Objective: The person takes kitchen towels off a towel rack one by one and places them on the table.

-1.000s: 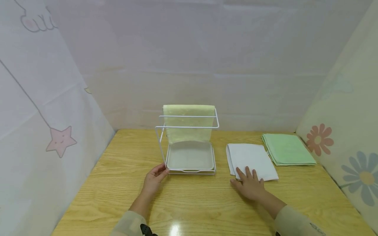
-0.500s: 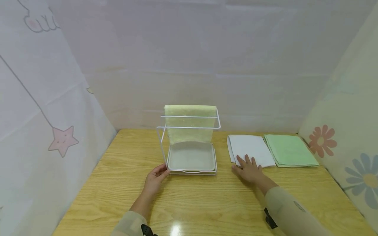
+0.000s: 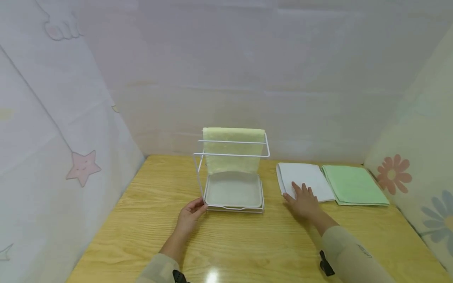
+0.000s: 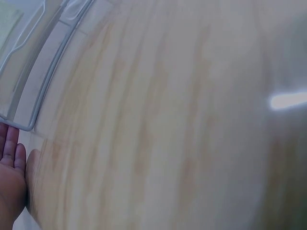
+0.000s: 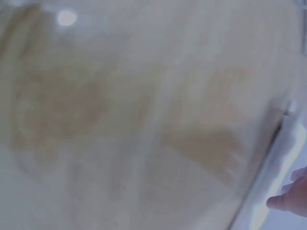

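Note:
A white wire rack [image 3: 231, 155] with a pale tray [image 3: 233, 189] in its base stands at mid-table. Over its rear bar hangs a yellow towel [image 3: 233, 135]. My left hand [image 3: 190, 215] holds the rack's front left corner between thumb and fingers; the left wrist view catches those fingers [image 4: 10, 143] at the wire corner. On the right lies a folded white towel [image 3: 308, 175]. My right hand [image 3: 303, 201] rests on its near edge with fingers spread. In the right wrist view only some fingertips [image 5: 288, 199] show over the white cloth.
A folded green towel [image 3: 355, 184] lies right beside the white one, near the right wall sheet [image 3: 424, 129]. The wooden table [image 3: 233, 243] meets a cloth backdrop [image 3: 226, 78] behind the rack and another sheet on the left.
My right hand has slid the white towel back on the table, level with the green towel. My left hand has stayed at the rack corner. The head view has shifted slightly.

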The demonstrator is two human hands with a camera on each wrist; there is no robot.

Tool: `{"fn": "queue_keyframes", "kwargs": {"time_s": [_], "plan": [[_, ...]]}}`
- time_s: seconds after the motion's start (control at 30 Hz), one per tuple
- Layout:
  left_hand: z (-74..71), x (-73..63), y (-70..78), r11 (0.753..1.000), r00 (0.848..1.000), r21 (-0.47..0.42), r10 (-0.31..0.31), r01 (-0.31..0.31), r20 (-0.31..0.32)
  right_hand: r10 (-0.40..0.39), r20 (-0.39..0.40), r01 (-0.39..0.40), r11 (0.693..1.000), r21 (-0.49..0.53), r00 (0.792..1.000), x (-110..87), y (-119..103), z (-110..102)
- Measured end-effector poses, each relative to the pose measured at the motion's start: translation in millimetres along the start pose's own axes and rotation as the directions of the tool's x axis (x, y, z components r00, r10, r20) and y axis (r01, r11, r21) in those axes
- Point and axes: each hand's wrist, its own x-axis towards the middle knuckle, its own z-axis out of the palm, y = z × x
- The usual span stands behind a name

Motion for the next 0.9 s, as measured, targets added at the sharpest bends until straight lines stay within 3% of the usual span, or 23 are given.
{"fn": "queue_keyframes", "kwargs": {"time_s": [0.2,0.47,0.67,0.9], "plan": [[1.5,-0.2,1.1,1.0,1.0,0.006,0.006,-0.006,-0.012,-0.127,-0.119,0.143,0.981,0.132,0.985,7.1,-24,-47],[2.1,-0.7,-0.2,1.0,1.0,0.005,0.003,-0.003,-0.004,-0.205,-0.245,0.272,0.92,0.283,0.948,14.2,-89,-124],[1.6,0.4,-1.1,1.0,1.0,0.016,0.005,-0.005,0.001,-0.274,-0.282,0.342,0.912,0.227,0.919,21.0,-143,-156],[1.8,-2.5,0.9,1.0,1.0,0.028,-0.008,0.008,0.001,-0.37,-0.185,0.396,0.909,0.13,0.911,31.3,-191,-161]]}}
